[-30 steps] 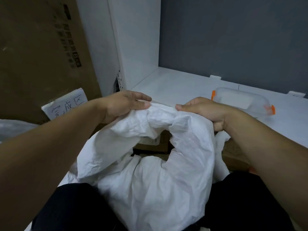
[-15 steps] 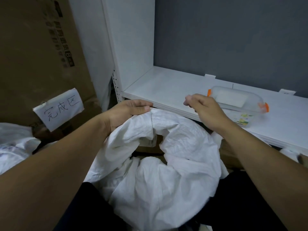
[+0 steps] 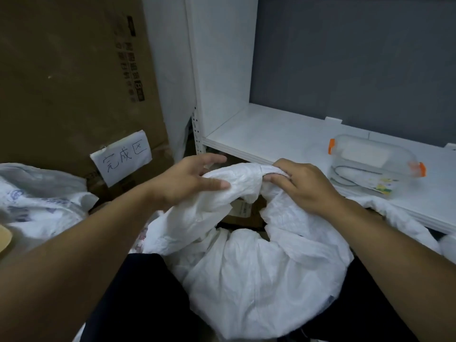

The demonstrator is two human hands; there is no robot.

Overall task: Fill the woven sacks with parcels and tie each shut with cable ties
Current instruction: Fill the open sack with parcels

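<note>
Here, one white sack (image 3: 259, 272) sits between the person's knees, below the shelf's (image 3: 271, 134) front edge. Left hand (image 3: 190, 181) pinches its rim, fingers extended; right hand (image 3: 298, 186) clutches bunched rim. One clear box (image 3: 375, 166) rests on the shelf.

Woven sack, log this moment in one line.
woven sack: mouth open, untied | left hand: holding rim | right hand: gripping rim | parcels: inside
</note>
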